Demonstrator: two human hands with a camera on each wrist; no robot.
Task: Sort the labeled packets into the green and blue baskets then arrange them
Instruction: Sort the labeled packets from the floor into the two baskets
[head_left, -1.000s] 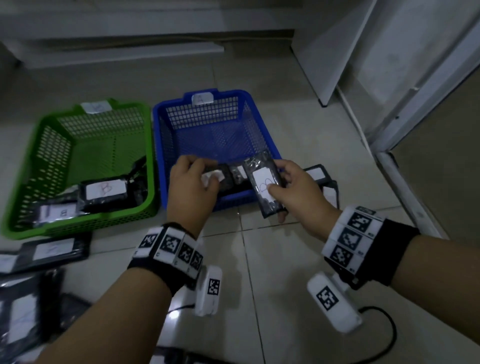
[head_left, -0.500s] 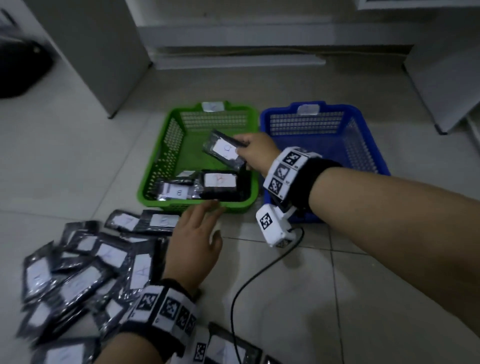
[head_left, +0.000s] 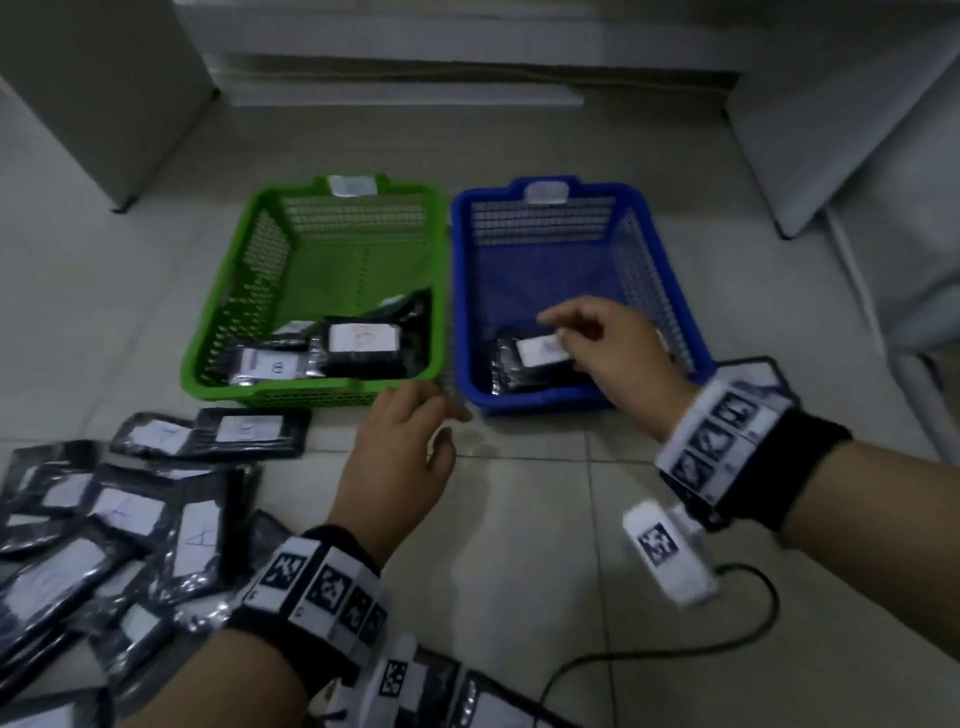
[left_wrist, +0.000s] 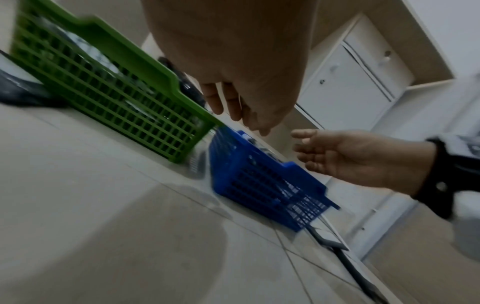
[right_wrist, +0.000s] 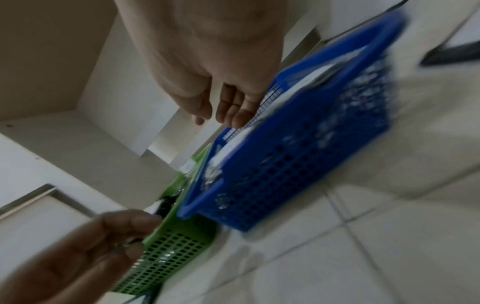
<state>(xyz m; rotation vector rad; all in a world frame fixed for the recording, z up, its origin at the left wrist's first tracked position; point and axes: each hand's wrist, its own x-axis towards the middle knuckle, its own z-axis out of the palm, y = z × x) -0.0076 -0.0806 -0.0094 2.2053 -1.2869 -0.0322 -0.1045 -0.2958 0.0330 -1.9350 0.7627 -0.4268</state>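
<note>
A green basket (head_left: 291, 388) and a blue basket (head_left: 540, 401) stand side by side on the tiled floor. Several black packets with white labels (head_left: 358, 348) lie in the green basket's near right corner. One labelled packet (head_left: 519, 366) lies at the front of the blue basket. My right hand (head_left: 566, 328) hovers just above that packet, fingers loosely bent and holding nothing. My left hand (head_left: 439, 422) hangs over the floor before the gap between the baskets, also empty. A pile of packets (head_left: 130, 519) covers the floor at the left. The wrist views show both hands (left_wrist: 233, 107) (right_wrist: 223, 115) bare.
A white cabinet (head_left: 93, 104) stands at the back left and white panels (head_left: 857, 130) lean at the right. A black cable (head_left: 675, 660) curls over the tiles near me. More packets (head_left: 467, 696) lie at the bottom edge, and one (head_left: 753, 370) behind my right wrist.
My right hand held a packet over the green basket; now it is empty and over the blue basket. My left hand has moved right, away from the pile.
</note>
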